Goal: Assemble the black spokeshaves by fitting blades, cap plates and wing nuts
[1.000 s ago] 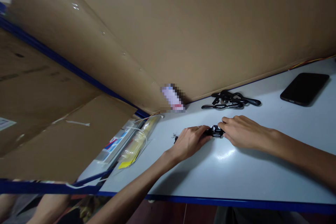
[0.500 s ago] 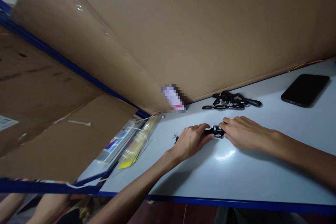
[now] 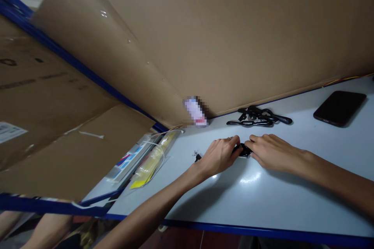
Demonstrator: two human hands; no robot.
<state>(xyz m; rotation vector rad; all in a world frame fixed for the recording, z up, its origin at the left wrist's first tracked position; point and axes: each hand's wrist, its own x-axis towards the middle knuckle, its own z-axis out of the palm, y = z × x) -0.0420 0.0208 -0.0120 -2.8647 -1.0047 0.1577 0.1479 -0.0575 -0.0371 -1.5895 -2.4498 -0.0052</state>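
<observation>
Can see a dark phone (image 3: 340, 108) lying flat on the table (image 3: 292, 198) at right, a cardboard wall (image 3: 233, 39) behind, and a plastic bag (image 3: 154, 159) along the left edge.

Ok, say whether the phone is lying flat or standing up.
Flat: the phone lies on the table, its broad dark face upward.
</observation>
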